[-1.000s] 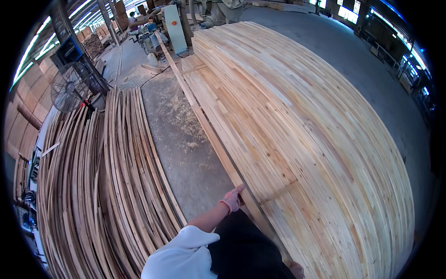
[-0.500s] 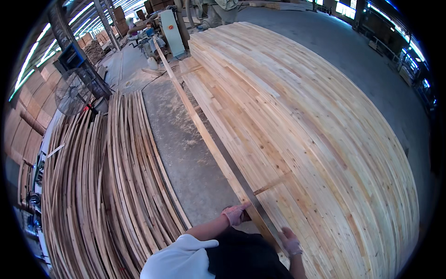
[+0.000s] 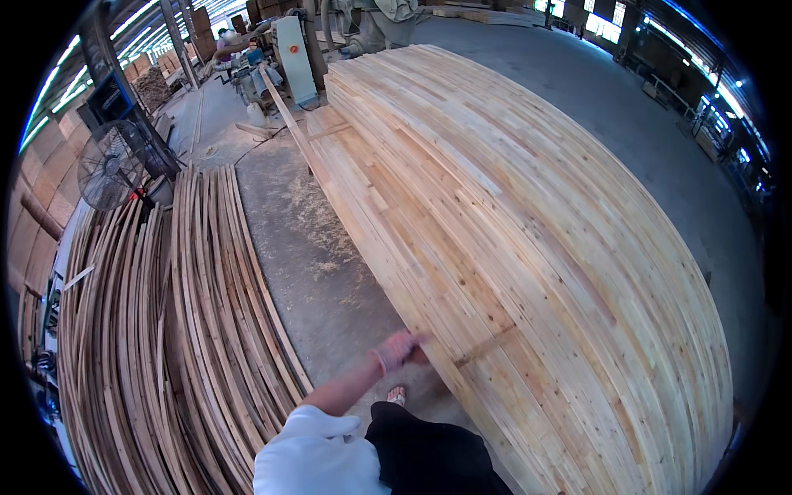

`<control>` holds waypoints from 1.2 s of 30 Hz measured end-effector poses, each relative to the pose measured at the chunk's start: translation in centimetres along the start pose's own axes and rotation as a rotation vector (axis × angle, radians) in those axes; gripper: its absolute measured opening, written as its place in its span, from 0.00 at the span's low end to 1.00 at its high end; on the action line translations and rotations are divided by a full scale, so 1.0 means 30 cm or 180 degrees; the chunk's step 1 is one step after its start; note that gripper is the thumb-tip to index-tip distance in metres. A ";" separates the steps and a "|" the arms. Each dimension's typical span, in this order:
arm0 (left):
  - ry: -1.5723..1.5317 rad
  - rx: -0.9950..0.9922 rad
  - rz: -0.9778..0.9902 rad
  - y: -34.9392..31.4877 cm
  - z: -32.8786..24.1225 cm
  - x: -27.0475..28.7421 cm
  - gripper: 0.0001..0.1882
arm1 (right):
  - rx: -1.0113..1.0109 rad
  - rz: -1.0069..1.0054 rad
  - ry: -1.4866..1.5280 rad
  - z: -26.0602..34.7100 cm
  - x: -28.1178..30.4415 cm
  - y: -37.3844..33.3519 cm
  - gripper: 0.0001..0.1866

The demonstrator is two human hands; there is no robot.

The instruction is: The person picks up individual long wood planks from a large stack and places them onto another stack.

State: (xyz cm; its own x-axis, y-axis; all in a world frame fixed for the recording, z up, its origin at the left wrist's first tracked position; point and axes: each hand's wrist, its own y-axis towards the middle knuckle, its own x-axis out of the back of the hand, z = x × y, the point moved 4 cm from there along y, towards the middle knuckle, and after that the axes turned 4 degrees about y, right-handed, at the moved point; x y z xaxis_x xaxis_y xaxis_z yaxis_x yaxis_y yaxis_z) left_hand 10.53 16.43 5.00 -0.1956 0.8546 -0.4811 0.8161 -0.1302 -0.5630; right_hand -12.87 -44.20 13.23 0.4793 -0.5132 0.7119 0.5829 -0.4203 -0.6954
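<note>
A worker's left hand (image 3: pixel 394 350), in a pinkish glove, reaches out just below the middle of the frame, its fingers closed on the near end of a long wooden strip (image 3: pixel 330 186) at the left edge of a broad stack of pale boards (image 3: pixel 528 247). The grip itself is blurred, so how tightly the fingers wrap the wood cannot be told. The right hand is out of view. The strip runs from the hand away toward the upper left of the frame, lying along the edge of the stack, which fills the centre and right of the picture. A short stick (image 3: pixel 485 346) lies across the boards just right of the hand. Below the hand, a foot (image 3: pixel 397 396) in a sandal rests on the concrete floor (image 3: pixel 313 264), where sawdust is scattered. At the left of the frame, a heap of thin curved slats (image 3: pixel 165 346) lies on the floor. A standing fan (image 3: pixel 106 165) is at the upper left, and a pale green machine (image 3: pixel 293 45) stands at the top, near the far end of the strip.
</note>
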 end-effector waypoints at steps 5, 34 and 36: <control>0.0298 -0.0333 -0.0915 0.203 -0.426 0.339 0.19 | 0.1352 -0.0101 0.0805 0.619 -0.051 -0.192 0.24; 0.0185 0.0781 0.1008 0.242 -0.106 0.303 0.20 | 0.1634 -0.0103 -0.0522 1.265 -0.287 -0.043 0.33; 0.0042 0.0524 0.0587 0.269 -0.199 0.366 0.17 | 0.1028 -0.0156 -0.0402 1.017 -0.307 0.058 0.34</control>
State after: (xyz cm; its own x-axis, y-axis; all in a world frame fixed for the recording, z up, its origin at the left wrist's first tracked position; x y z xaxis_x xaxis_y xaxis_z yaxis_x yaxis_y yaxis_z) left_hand 18.23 27.76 -0.81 -0.0435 0.8151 -0.5778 0.7375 -0.3639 -0.5689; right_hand 3.75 -17.37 8.45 0.5113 -0.3932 0.7642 0.7751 -0.1731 -0.6077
